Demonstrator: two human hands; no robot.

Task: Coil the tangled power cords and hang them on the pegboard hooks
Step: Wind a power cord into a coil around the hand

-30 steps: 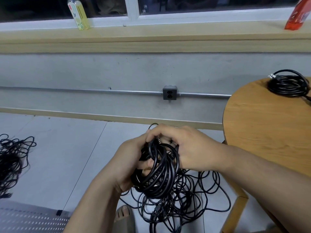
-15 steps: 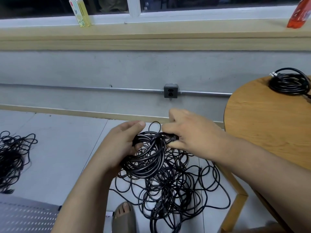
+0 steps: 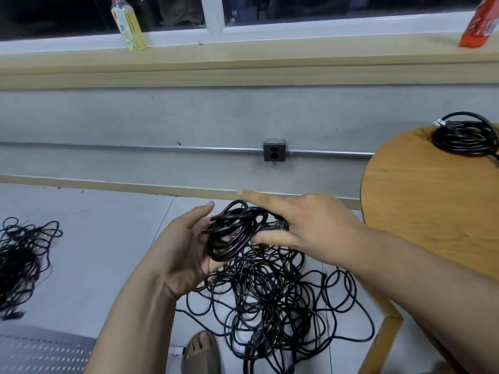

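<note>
Head view. Left hand [image 3: 186,247] lies palm-up with its fingers loosely extended, cradling a small coil of black cord [image 3: 232,233] that rests across them. Right hand [image 3: 310,228] reaches over from the right, index finger straight, and pinches the coil's plug [image 3: 280,225] between thumb and the remaining fingers. The coil hangs above the floor, and its loose length runs down into a large tangled pile of cords [image 3: 270,306] directly beneath both hands. A sandalled foot [image 3: 201,352] stands just beside this pile. A second tangle [image 3: 21,265] lies well apart on the floor at far left, near a perforated grey panel [image 3: 40,354] in the lower left corner. A round wooden table [image 3: 432,211] at right carries one finished coil [image 3: 467,136]. A wall socket [image 3: 274,153] sits on the grey wall behind. On the windowsill above stand a yellow bottle [image 3: 129,25] and an orange packet [image 3: 480,22].
</note>
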